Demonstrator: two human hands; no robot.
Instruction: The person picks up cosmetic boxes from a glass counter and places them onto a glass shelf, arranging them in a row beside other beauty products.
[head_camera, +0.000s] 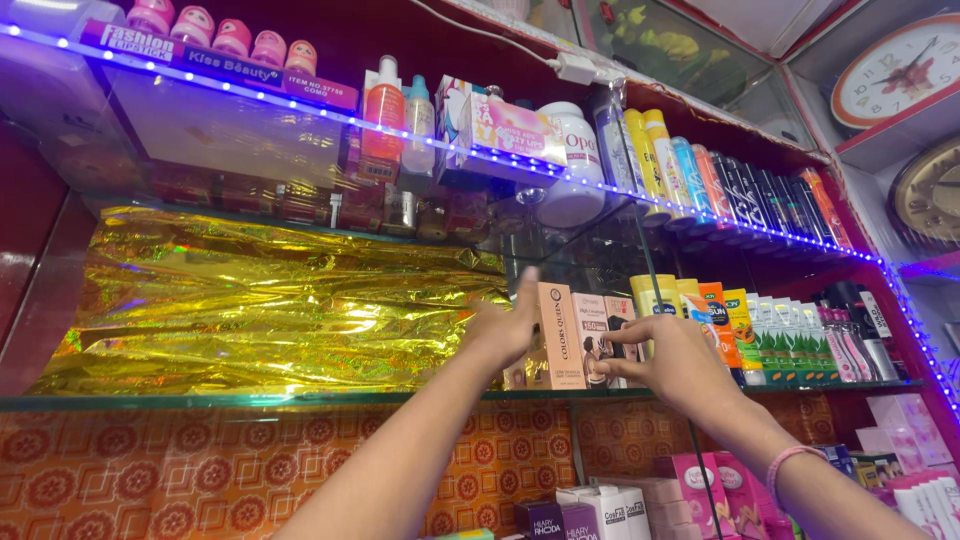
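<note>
A tall beige carton (560, 335) stands on the glass shelf (250, 400) in front of crinkled gold foil (250, 300). My left hand (505, 330) presses flat against the carton's left side. My right hand (665, 355) reaches in from the right, fingers pinching at a pale pink box (597, 340) that stands next to the carton. Both arms stretch up from the bottom of the view. A pink band sits on my right wrist.
Yellow and orange tubes (700, 310) and white tubes (800, 335) fill the shelf to the right. Bottles and boxes (480, 130) line the lit upper shelf. Pink and white cartons (640, 505) sit below. Wall clocks (900, 70) hang at top right.
</note>
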